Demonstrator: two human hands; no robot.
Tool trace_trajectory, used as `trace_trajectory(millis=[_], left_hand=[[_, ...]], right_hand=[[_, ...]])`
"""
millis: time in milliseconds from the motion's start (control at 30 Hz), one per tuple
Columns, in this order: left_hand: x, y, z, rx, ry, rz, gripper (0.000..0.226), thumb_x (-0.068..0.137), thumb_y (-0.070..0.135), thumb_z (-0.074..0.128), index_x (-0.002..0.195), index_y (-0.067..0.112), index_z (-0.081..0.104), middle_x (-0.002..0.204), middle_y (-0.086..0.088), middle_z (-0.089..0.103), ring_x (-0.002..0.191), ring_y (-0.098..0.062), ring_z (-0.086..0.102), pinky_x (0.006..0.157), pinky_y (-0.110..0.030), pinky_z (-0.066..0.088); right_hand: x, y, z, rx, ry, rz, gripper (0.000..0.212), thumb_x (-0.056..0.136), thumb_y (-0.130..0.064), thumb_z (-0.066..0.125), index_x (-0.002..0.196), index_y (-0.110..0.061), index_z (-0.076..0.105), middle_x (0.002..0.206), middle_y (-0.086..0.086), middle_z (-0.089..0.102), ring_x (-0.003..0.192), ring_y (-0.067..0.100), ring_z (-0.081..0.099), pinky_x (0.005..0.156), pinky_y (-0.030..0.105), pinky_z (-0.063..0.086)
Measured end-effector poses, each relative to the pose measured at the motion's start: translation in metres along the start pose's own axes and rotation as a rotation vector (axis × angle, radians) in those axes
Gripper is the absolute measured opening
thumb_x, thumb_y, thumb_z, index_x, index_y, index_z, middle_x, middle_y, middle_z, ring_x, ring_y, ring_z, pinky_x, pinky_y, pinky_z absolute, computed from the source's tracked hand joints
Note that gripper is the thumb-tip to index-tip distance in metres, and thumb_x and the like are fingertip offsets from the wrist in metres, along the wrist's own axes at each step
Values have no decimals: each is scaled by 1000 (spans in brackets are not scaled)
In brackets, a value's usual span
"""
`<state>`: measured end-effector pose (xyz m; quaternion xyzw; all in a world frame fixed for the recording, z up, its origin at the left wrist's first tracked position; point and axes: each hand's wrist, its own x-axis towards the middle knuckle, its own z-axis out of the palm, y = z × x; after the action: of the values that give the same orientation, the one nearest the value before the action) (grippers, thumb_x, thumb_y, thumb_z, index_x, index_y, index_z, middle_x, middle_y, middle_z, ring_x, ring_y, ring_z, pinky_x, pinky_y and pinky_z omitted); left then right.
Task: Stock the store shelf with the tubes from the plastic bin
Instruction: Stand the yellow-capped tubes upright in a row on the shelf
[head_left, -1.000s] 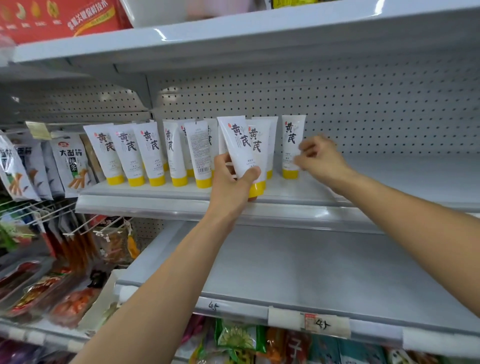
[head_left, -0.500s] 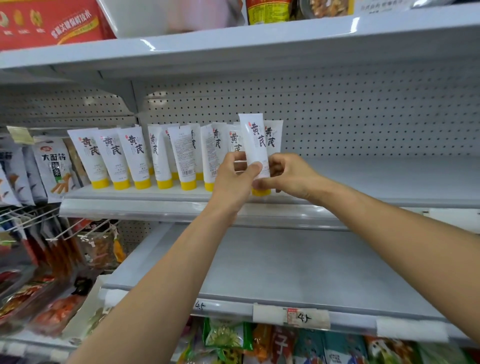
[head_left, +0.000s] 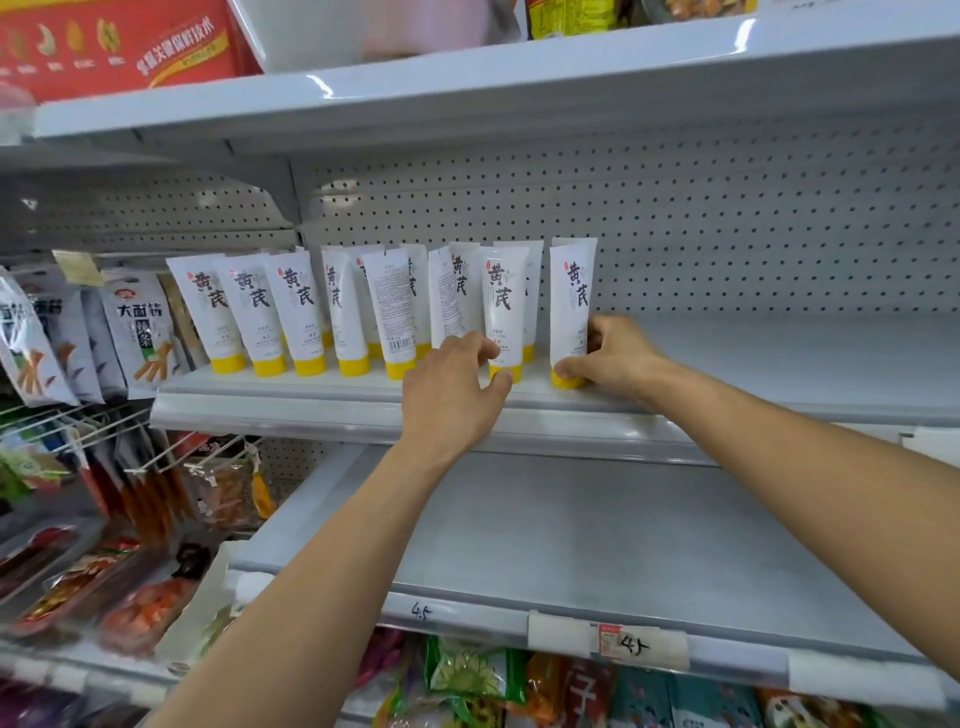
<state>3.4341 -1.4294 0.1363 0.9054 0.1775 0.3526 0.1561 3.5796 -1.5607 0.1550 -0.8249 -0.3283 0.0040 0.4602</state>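
- Directly ahead is a white store shelf (head_left: 779, 358) with a pegboard back wall (head_left: 727, 218).
- Below it, a wider grey lower shelf (head_left: 597, 545) juts toward the viewer.
- Along the left half of the white shelf stands a row of tubes (head_left: 301, 312), white with yellow caps, caps down, some two deep.
- Hanging snack packets (head_left: 140, 332) fill the racks further left.
- Left hand (head_left: 452, 389): thumb and forefinger pinch the yellow cap of the second tube (head_left: 503, 306) from the right, which stands upright.
- Right hand (head_left: 618, 356): fingers curled round the end tube (head_left: 571, 301), upright on the shelf, just beside its neighbour.
- A handwritten price label (head_left: 639, 647) sits on the lower shelf's front edge.
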Motion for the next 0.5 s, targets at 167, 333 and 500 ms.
trace_trajectory(millis=[167,333,500], left_hand=[[4,-3,1,8,-26,-4,31,89,38,56,117,25,58,114,5,61,103,-17,58,89,-40,47],[7,-2,4,-1,-33,-9,30,89,38,56,116,25,58,113,4,61,103,-18,59,89,-41,47],[4,3,2,10,-67,8,31,90,38,56,117,23,58,116,1,60,104,-20,59,90,-42,47]], right_hand=[[5,-1,2,-8,-2,8,37,75,-12,76,108,-14,58,101,1,65,92,18,63,80,29,50],[10,0,5,-24,-15,19,39,76,-14,75,111,-14,58,106,3,66,98,20,63,88,36,53],[2,-4,3,-37,-8,41,40,75,-12,76,110,-11,57,106,5,66,93,19,62,82,31,50]])
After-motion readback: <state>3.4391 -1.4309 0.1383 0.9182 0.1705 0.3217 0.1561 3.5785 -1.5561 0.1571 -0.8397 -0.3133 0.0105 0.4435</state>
